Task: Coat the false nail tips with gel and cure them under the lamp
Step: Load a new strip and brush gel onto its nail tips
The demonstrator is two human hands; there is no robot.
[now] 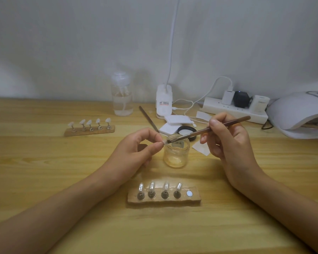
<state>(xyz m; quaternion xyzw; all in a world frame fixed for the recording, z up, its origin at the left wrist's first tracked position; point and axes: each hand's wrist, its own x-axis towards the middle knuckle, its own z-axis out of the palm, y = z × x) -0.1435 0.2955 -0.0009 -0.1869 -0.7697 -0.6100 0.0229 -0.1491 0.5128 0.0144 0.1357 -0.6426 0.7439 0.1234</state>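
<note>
My left hand (136, 149) pinches a small nail tip (163, 143) on its stand between thumb and forefinger, just left of the open glass gel jar (176, 153). My right hand (226, 140) holds a brown brush (209, 128) whose bristles touch the nail tip above the jar's rim. A wooden holder (163, 200) near me carries several nail tips on stands, with one bare magnet spot (189, 193) at its right end. The white curing lamp (299, 112) sits at the far right.
A second wooden holder (89, 132) with several white tips lies at the back left. Behind the jar are its black lid (187, 132), white pads (174, 121), a second brush (149, 119), a clear pump bottle (122, 96), a desk lamp base (163, 101) and a power strip (235, 109).
</note>
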